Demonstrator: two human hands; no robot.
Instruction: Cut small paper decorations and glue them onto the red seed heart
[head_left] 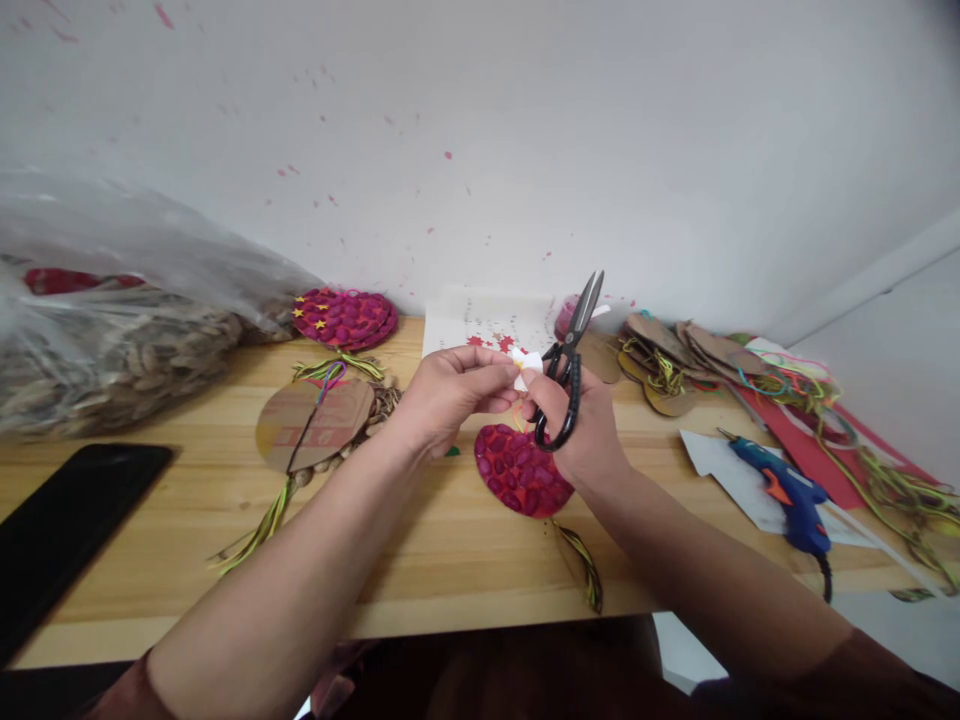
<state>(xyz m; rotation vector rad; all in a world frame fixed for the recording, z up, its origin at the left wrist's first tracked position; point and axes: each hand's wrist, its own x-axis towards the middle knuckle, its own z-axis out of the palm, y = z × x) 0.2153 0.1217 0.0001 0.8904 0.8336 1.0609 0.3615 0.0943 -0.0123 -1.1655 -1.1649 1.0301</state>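
My left hand (465, 392) pinches a small white piece of paper (531, 370) with a bit of yellow at its edge. My right hand (581, 425) touches the same piece with its thumb while its fingers keep hold of black-handled scissors (573, 345), blades pointing up and away. Below the hands lies a round disc (517, 470) covered in magenta pieces, with a yellow-green and black tassel (581, 565) at its lower edge. Behind the hands is a white sheet (450, 325) bearing red stars (504, 344).
Left are a clear bag of shells (150, 350), a black phone-like slab (75, 530), a cardboard disc (311, 425) and stacked magenta discs with yellow stars (349, 318). On the right lie a blue glue gun (787, 490), cardboard discs (664, 350) and tangled cords (892, 490). A wall (525, 150) stands behind.
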